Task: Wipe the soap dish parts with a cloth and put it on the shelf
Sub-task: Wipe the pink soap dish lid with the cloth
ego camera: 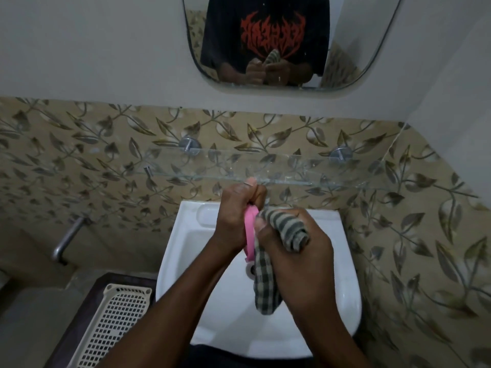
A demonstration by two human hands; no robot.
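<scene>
L hand [235, 208] grips pink soap dish [249, 235], R hand [295, 251] w/ cloth [265, 274].

Left hand [236, 219] grips pink dish part [250, 236] over sink [342, 264]; right hand [297, 258] presses checked cloth [265, 282] against it. Glass shelf [345, 168] beyond.

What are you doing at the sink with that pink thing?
A person stands over the white sink, wiping a pink soap dish part. The left hand grips the pink part, and the right hand rubs it with a striped cloth. The glass shelf above the sink has nothing on it yet, so this part has not been put away.
</scene>
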